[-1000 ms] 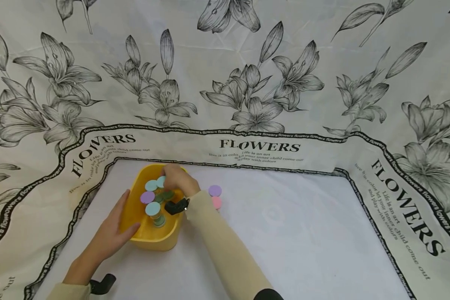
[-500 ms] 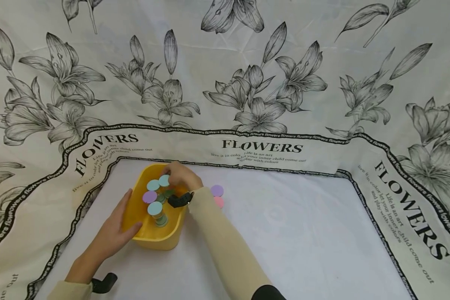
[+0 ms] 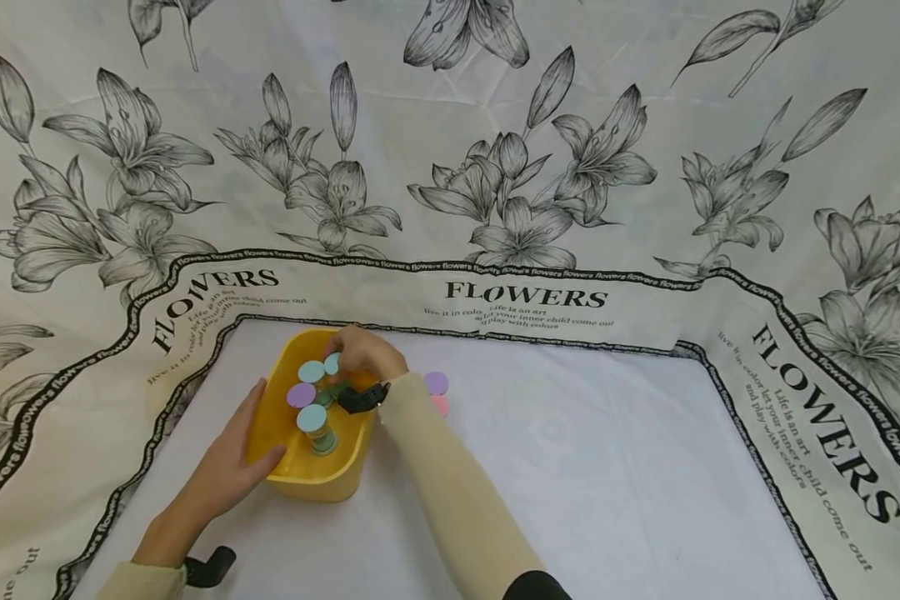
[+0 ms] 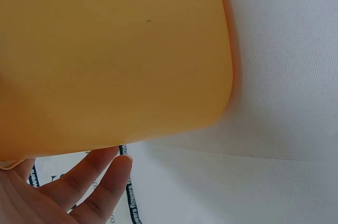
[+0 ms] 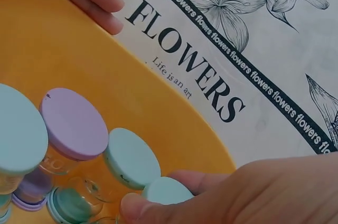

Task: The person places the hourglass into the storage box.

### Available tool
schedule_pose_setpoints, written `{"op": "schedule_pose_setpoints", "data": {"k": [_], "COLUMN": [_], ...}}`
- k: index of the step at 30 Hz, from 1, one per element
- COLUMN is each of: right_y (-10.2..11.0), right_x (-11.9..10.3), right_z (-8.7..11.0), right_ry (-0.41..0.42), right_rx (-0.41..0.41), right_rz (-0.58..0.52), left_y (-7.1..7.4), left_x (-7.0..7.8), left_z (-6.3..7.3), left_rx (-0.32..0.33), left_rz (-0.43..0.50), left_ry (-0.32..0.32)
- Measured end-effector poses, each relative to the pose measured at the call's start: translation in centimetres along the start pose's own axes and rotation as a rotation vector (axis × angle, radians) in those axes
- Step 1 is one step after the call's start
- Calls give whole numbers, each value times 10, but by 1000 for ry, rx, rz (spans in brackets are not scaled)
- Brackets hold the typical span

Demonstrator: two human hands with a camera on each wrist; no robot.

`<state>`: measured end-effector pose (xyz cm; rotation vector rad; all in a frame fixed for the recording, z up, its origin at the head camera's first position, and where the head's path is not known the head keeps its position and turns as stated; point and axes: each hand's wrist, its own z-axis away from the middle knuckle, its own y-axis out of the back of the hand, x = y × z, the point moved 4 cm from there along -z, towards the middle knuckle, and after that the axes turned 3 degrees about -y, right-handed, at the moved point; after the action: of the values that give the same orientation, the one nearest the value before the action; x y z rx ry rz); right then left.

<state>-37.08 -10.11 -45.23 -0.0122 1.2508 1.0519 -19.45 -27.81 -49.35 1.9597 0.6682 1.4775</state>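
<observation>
A yellow plastic tub stands at the left of the white cloth. In it are several small clear jars with pastel lids, including a purple-lidded jar and mint-lidded jars, some stacked on others. My left hand holds the tub's left side, thumb over the near rim and fingers along the outer wall. Over the far right part of the tub, my right hand pinches a mint-lidded jar between thumb and fingers. The held jar's body is mostly hidden behind the thumb.
Right of the tub, a purple lid and a pink lid lie near the right sleeve, which partly covers the pink one. White cloth spreads to the right, bordered by a floral-printed fabric.
The view has shifted slightly. My right hand keeps its pinch on the jar, whose lid now shows narrower beside the fingers. My left hand stays on the tub.
</observation>
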Motion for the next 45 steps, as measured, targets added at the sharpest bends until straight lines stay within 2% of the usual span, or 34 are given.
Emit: {"op": "schedule_pose_setpoints", "data": {"k": [5, 10, 13, 19, 26, 30, 38, 45], "right_y": [1, 9, 16, 31, 49, 58, 72, 85], "right_x": [-1, -9, -13, -14, -10, 1, 35, 69], "right_z": [6, 15, 21, 37, 66, 79, 101, 118], "right_ry": [4, 62, 103, 199, 335, 366, 328, 349], "right_rx": [18, 50, 63, 99, 140, 155, 149, 136], "right_rz": [3, 121, 154, 105, 36, 26, 27, 98], "left_y": [-2, -2, 0, 1, 0, 0, 0, -1], "left_x": [2, 3, 3, 4, 4, 4, 4, 3], "left_z": [0, -1, -1, 0, 0, -1, -1, 0], "left_rx": [-5, -4, 1, -1, 8, 10, 10, 13], "left_rz": [4, 0, -9, -23, -25, -16, -8, -8], "left_ry": [-6, -10, -8, 9, 1, -8, -24, -28]}}
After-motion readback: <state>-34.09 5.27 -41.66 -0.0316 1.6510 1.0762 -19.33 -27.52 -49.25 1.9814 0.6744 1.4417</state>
